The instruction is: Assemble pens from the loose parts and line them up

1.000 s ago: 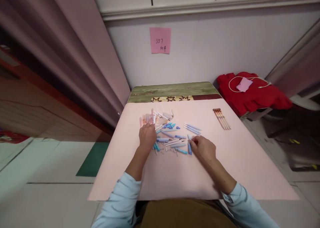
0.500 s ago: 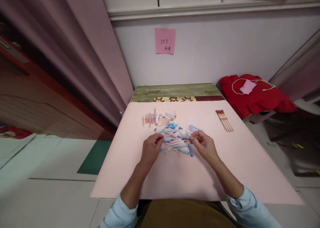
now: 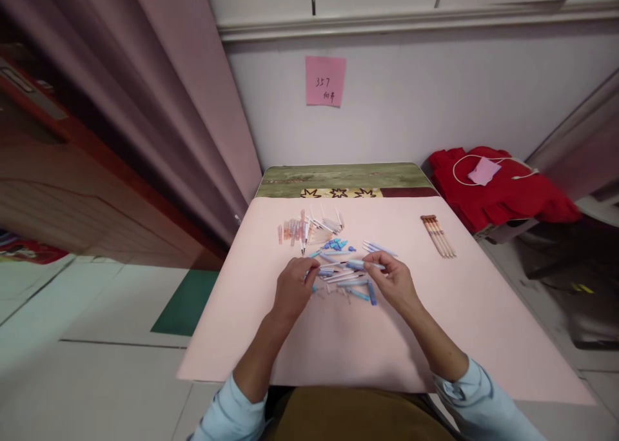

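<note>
My left hand [image 3: 294,287] pinches a thin white pen refill [image 3: 331,264] by its left end, its dark tip pointing right. Between the fingertips of my right hand [image 3: 394,282] is a light blue pen barrel [image 3: 356,264], held level. The refill's tip is at the barrel's left end; whether it has entered cannot be made out. Beneath both hands lies a loose pile of white refills [image 3: 341,276], blue barrels and clip pieces [image 3: 371,293]. Small clear parts and springs [image 3: 343,292] lie at its near side. Small blue caps [image 3: 336,243] are heaped just behind.
Several blue pens [image 3: 380,248] lie behind my right hand. Brown-topped pens [image 3: 438,236] form a row at the right. Pinkish barrels [image 3: 291,229] and more refills [image 3: 322,224] lie at the back left of the pink-covered table [image 3: 348,351]. A red cloth [image 3: 507,193] is beyond the right edge.
My right hand has turned the blue barrel from slanted to level, toward the refill. The refill's tip and the barrel's end are now together. The whole view has shifted slightly.
</note>
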`<state>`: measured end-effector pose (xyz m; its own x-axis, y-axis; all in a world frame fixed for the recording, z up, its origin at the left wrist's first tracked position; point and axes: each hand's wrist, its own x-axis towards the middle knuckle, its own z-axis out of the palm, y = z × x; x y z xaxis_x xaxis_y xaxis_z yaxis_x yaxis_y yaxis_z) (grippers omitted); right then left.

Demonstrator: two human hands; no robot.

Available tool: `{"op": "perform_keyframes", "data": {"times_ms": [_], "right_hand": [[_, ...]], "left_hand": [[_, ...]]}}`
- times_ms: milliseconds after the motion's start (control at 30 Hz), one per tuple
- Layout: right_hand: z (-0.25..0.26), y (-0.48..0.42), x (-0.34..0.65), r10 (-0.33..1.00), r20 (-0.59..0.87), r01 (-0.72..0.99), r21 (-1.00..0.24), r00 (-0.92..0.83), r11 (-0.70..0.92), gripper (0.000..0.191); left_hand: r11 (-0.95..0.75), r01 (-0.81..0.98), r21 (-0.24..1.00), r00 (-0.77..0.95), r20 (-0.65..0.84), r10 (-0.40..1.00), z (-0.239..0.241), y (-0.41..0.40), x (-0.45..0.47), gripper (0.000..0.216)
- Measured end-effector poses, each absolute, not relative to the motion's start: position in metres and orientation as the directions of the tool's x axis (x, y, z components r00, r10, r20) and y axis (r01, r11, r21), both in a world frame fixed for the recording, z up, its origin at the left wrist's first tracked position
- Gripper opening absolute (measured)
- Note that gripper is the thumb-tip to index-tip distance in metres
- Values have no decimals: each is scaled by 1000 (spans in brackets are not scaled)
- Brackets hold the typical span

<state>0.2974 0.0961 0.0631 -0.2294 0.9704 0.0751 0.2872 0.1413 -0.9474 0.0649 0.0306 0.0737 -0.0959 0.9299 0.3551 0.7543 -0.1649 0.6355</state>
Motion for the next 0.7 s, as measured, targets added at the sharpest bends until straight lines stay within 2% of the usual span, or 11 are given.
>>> {"op": "perform_keyframes", "data": {"times_ms": [467, 700], "right_hand": [[60, 94, 298, 965, 41, 298, -947, -260, 121, 25], [67, 85, 296, 936, 28, 246, -962, -350, 120, 21]], "left_hand": [[-212, 770, 602, -25, 361, 932, 75, 30, 64, 11], [-261, 682, 683, 36, 326, 945, 78, 34, 71, 13]]}}
